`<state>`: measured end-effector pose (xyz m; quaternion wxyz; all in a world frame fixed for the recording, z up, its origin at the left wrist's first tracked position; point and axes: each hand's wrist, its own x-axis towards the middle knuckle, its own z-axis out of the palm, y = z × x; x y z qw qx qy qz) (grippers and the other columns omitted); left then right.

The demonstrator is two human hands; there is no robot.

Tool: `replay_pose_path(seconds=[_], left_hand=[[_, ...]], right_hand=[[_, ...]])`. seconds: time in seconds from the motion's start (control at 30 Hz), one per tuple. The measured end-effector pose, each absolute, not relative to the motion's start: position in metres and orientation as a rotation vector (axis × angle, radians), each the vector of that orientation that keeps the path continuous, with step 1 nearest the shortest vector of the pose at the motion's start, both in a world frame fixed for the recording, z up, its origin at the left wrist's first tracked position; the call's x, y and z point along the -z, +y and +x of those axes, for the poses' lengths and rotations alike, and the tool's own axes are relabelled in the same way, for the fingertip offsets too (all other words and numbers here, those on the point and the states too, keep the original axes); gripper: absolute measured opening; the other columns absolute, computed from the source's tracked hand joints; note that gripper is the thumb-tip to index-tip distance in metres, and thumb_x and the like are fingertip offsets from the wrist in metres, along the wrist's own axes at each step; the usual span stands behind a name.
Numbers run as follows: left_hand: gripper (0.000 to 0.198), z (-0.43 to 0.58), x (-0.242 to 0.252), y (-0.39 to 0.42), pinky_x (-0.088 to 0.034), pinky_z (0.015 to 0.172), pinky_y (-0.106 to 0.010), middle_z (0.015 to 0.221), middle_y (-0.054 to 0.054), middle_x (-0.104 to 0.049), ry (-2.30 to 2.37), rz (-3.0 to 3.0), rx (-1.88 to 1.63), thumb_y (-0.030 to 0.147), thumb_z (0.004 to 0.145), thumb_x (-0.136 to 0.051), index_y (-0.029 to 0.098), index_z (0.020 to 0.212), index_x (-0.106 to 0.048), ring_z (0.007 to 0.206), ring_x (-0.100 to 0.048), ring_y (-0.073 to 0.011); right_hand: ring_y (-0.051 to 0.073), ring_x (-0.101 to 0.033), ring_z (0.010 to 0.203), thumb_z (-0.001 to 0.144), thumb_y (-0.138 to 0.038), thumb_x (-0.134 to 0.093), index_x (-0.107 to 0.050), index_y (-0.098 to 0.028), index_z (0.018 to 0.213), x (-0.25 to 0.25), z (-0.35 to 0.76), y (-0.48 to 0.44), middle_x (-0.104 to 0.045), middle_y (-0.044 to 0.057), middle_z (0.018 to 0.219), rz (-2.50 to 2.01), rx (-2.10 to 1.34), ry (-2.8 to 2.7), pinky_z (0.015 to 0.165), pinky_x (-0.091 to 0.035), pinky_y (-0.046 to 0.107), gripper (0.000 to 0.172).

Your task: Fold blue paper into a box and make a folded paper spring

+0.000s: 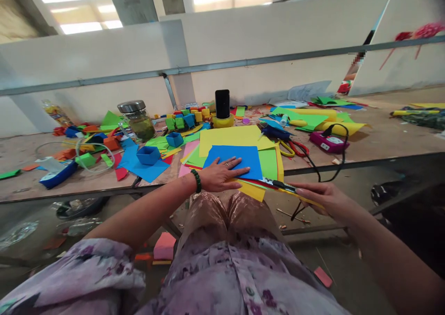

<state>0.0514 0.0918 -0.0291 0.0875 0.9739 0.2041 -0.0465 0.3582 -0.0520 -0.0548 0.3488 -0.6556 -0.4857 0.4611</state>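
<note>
My left hand [222, 173] lies flat, fingers spread, on a blue paper sheet [239, 159] that tops a stack of coloured sheets at the table's front edge. A green bead bracelet circles that wrist. My right hand [321, 198] is closed round a yellow-handled tool [288, 188] with a dark tip that points left at the lower right corner of the stack. A black cable hangs from the tool and runs up to a magenta box [328, 142].
Folded blue paper boxes [149, 155], small coloured cubes [181, 121], a lidded glass jar [138, 119], a phone upright on a yellow tape roll [222, 106], and scissors [292, 148] crowd the table [382, 138]. Paper scraps lie on the floor. A white partition wall stands behind.
</note>
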Motion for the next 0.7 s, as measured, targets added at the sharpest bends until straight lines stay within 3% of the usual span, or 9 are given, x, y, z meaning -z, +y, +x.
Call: replay_pose_path(seconds=[0.7], left_hand=[[0.062, 0.0514, 0.0283, 0.0911, -0.008, 0.109, -0.063, 0.160, -0.009, -0.008, 0.610, 2.879, 0.127, 0.061, 0.094, -0.014, 0.036, 0.150, -0.014, 0.147, -0.003, -0.0272]], right_hand=[[0.004, -0.029, 0.041, 0.063, -0.061, -0.073, -0.069, -0.017, 0.115, 0.0595, 0.3656, -0.0486, -0.051, -0.002, 0.056, -1.669, -1.254, -1.264, 0.039, -0.015, 0.020, 0.068]])
